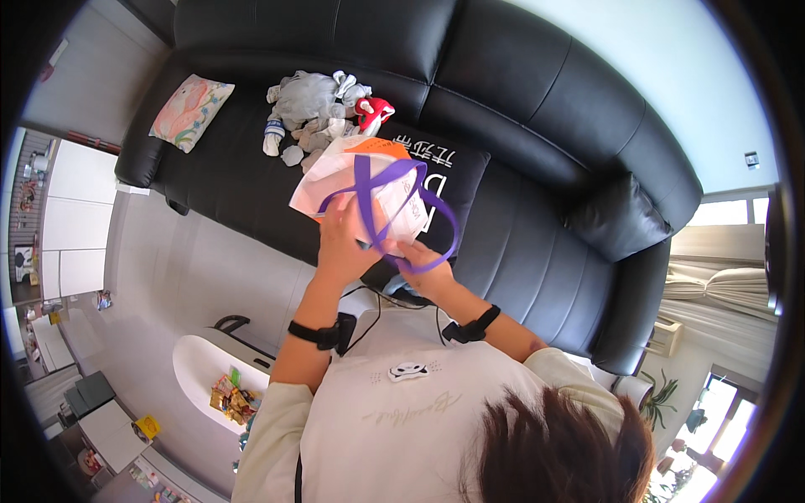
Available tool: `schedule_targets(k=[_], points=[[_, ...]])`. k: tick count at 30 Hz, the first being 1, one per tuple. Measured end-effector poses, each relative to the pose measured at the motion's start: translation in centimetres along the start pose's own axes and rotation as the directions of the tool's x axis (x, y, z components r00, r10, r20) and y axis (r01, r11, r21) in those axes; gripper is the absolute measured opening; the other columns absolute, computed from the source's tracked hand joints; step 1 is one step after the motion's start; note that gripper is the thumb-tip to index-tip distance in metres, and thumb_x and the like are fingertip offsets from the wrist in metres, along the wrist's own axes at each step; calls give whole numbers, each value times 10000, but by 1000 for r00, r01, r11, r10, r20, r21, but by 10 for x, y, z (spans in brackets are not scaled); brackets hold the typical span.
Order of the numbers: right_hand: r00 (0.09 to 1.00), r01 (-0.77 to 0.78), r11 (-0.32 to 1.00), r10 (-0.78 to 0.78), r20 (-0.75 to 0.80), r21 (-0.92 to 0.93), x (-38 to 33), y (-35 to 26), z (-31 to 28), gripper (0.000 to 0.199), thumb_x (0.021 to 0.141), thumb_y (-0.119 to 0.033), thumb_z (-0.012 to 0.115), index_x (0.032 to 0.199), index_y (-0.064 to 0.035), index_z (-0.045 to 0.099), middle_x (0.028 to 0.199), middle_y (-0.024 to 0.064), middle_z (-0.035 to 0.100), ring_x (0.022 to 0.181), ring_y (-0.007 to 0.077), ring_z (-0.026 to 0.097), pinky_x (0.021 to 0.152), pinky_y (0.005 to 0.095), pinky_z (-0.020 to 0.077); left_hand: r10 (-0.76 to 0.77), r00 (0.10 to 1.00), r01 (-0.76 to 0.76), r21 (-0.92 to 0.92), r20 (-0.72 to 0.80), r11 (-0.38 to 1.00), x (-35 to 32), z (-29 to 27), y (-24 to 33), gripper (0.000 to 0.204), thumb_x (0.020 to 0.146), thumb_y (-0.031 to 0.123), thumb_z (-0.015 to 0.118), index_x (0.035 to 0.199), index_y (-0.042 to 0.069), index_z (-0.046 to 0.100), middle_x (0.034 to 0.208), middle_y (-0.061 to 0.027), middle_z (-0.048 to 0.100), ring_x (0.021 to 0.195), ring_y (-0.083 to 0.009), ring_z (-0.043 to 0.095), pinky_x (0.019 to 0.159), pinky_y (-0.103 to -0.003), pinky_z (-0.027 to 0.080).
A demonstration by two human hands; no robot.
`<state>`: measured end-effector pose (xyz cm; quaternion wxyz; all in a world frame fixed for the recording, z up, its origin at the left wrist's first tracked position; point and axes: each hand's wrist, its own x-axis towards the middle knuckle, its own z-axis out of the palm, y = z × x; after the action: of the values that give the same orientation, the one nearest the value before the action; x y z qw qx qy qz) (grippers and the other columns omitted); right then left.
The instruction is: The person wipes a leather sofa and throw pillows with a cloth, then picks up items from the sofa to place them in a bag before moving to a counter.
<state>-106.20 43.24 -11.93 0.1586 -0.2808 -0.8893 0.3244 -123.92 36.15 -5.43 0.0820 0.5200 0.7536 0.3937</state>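
Well, the left hand [342,243] has its fingers closed on the near side of a white and orange bag [329,178]; the right hand [428,272] pinches the bag's near right edge, and purple straps [363,176] loop loosely over it (some fingertips are hidden); the bag is held up between the two hands, over the front of a black sofa [537,243]; nearer the person and left of the bag, a white table [194,369] bears small packets [233,397]; just beyond the bag's right side lies a black cushion [468,163] with white print; past its far left side, a heap of clothes [309,101], mostly grey and white, includes a red piece [373,113]; well left of the bag leans a flowered pillow [193,113].
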Motion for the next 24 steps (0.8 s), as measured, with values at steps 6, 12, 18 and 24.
schedule_targets(k=[6, 12, 18, 24], points=[[953, -75, 997, 74, 295, -6, -14, -24, -27, 331, 820, -210, 572, 1124, -85, 539, 989, 135, 588, 831, 329, 588, 670, 418, 485, -334, 845, 155, 407, 418, 900, -6, 9, 32, 469, 735, 405, 648, 1123, 145, 604, 1010, -111, 623, 1004, -303, 552, 934, -463, 337], [864, -285, 940, 167, 475, 188, -14, -24, -67, 441, 802, -232, 594, 1213, -81, 540, 1004, 138, 639, 719, 286, 611, 670, 360, 492, -345, 931, 364, -350, 117, 863, -32, -35, 36, 131, 830, 89, 568, 953, 63, 604, 773, -58, 621, 662, -149, 597, 618, -275, 473], [947, -175, 785, -32, 320, 594, -6, 20, -72, 623, 809, -106, 621, 1373, -107, 357, 847, 37, 645, 619, 77, 512, 574, 211, 429, -664, 713, 338, -719, -225, 607, -67, -135, 53, 115, 893, 83, 521, 979, 18, 560, 767, -42, 545, 740, -129, 542, 744, -263, 452], [910, -338, 720, 88, 404, 606, 8, 35, -86, 508, 849, -82, 592, 1334, -107, 440, 888, 17, 598, 770, 42, 501, 692, 184, 420, -649, 637, 348, -595, -417, 724, -103, -217, 50, 151, 918, 137, 510, 978, 12, 568, 730, -22, 510, 743, -129, 532, 741, -254, 430]])
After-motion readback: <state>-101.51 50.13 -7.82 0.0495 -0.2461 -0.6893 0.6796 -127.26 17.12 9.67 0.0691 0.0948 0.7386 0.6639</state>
